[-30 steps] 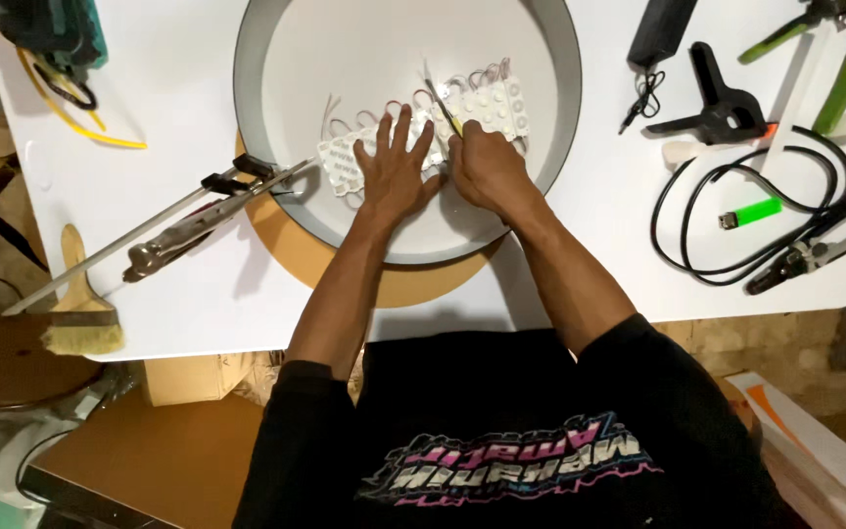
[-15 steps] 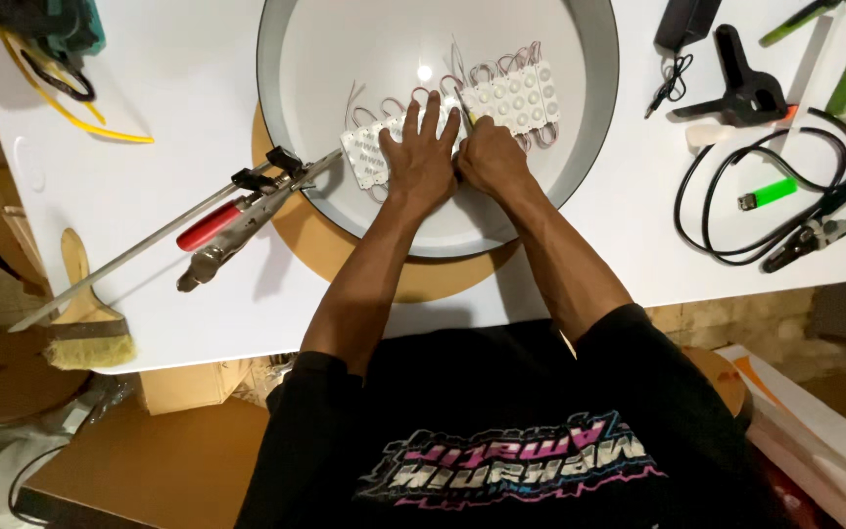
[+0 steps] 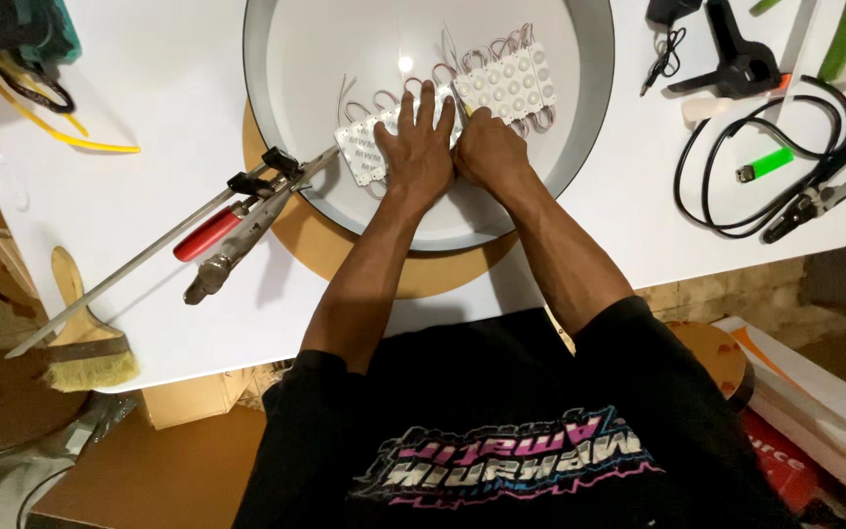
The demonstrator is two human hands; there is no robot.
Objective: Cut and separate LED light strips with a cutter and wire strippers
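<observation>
Two hands pressed on LED module strip inside round tray, bench's 12 o'clock | left hand fingers spread flat | right hand fingers curled, grip hidden | modules judged light, wires fragile; best held by module bodies.

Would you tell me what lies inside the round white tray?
Inside the round tray lie white LED modules joined by thin wires. The left hand and right hand press on them, covering the middle modules.

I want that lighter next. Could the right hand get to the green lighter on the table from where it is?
Probably yes: the right hand has open tabletop toward the green lighter; only the dish rim lies between.
</observation>
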